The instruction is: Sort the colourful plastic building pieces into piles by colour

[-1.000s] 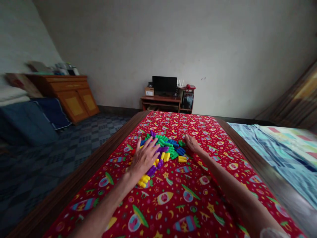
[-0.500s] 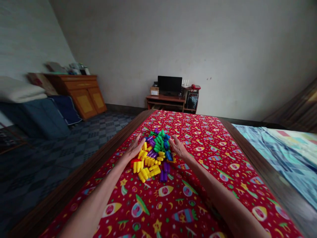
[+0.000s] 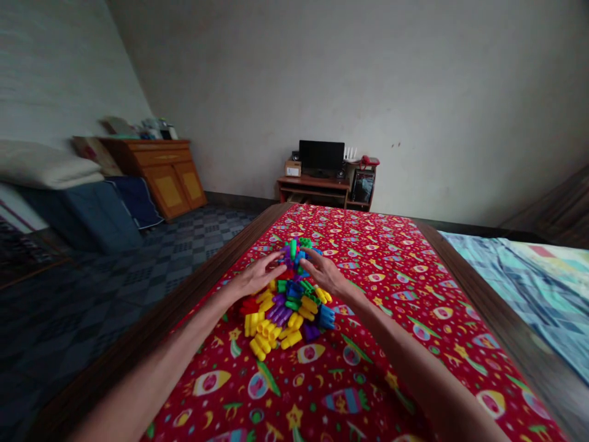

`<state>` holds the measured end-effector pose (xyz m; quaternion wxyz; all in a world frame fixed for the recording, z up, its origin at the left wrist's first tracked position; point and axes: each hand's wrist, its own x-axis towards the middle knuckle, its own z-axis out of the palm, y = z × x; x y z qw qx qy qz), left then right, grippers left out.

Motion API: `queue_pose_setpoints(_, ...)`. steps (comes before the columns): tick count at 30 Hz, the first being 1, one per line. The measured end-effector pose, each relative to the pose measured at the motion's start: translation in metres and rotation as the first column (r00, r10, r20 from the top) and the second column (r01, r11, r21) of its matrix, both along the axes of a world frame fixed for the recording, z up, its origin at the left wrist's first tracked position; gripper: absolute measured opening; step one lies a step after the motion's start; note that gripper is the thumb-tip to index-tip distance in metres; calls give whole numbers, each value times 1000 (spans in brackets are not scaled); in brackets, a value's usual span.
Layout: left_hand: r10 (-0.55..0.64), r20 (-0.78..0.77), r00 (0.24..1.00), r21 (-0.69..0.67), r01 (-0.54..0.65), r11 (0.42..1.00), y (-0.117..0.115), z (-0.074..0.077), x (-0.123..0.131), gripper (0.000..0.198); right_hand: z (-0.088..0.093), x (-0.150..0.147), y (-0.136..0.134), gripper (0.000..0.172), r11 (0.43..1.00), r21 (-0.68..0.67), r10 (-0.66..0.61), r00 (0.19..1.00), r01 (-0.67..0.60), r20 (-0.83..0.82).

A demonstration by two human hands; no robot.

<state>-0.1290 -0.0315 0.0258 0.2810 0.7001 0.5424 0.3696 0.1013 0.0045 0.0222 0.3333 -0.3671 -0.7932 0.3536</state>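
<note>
A pile of plastic building pieces lies on the red patterned cloth (image 3: pixel 340 374). Several yellow pieces (image 3: pixel 268 329) are at its near left, purple pieces (image 3: pixel 279 310) in the middle, and a blue piece (image 3: pixel 327 317) at the near right. My left hand (image 3: pixel 259 276) is at the left of the pile's far part, fingers apart and pointing inward. Opposite it, my right hand (image 3: pixel 324 271) has its fingers spread by the blue and green pieces. Between the fingertips stands a small heap of purple, green and blue pieces (image 3: pixel 295 252). Neither hand is closed round a piece.
The cloth covers a table with dark wooden edges (image 3: pixel 202 279). Beyond it stands a desk (image 3: pixel 314 182) with a monitor (image 3: pixel 321 155). A wooden cabinet (image 3: pixel 168 178) is at the left, and a bed with a blue sheet (image 3: pixel 506 276) at the right.
The far pieces are now bunched between my hands, and nearer ones have shifted or spread toward me. My hands are closer together. The view has turned slightly left.
</note>
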Motion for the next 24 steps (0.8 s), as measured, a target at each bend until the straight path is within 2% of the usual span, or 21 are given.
queue_pose_setpoints(2,-121,-216,969,28,130,991,-28,-14,-16,80,-10,28,-17,76,996,28,83,981,-90,177)
queue_pose_setpoints(3,-156,-303,940,27,172,985,-41,-25,-21,88,-19,38,-27,89,988,47,131,953,-150,273)
queue_pose_setpoints(5,-139,-421,896,32,167,985,-61,-48,-22,108,-37,43,-43,114,970,89,166,887,-225,430)
queue_pose_setpoints(6,-102,-454,885,60,144,988,-65,-58,-18,113,-45,39,-48,119,963,126,155,873,-238,463)
queue_pose_setpoints(7,-62,-461,885,101,122,987,-65,-65,-13,110,-52,31,-50,118,957,173,128,878,-231,461)
queue_pose_setpoints(9,37,-411,911,208,54,977,-52,-71,1,95,-56,10,-46,103,949,262,70,925,-177,374)
queue_pose_setpoints(11,112,-315,943,279,-21,960,-28,-65,11,81,-48,-9,-31,85,955,278,26,964,-101,264)
queue_pose_setpoints(13,135,-235,963,303,-60,951,-3,-51,14,72,-33,-18,-11,72,970,242,-9,982,-38,189)
queue_pose_setpoints(16,91,-201,975,330,-20,944,22,-28,9,58,-8,-10,21,61,981,195,-20,992,-5,126)
queue_pose_setpoints(18,69,-204,977,333,3,943,31,-18,0,49,0,2,43,53,992,123,-33,994,20,104)
queue_pose_setpoints(21,126,-135,983,258,-88,962,42,-20,-11,38,-2,13,70,43,983,3,-183,976,184,122)
queue_pose_setpoints(24,203,-60,977,170,-190,967,59,-33,-16,47,-14,2,81,40,950,-8,-308,939,313,155)
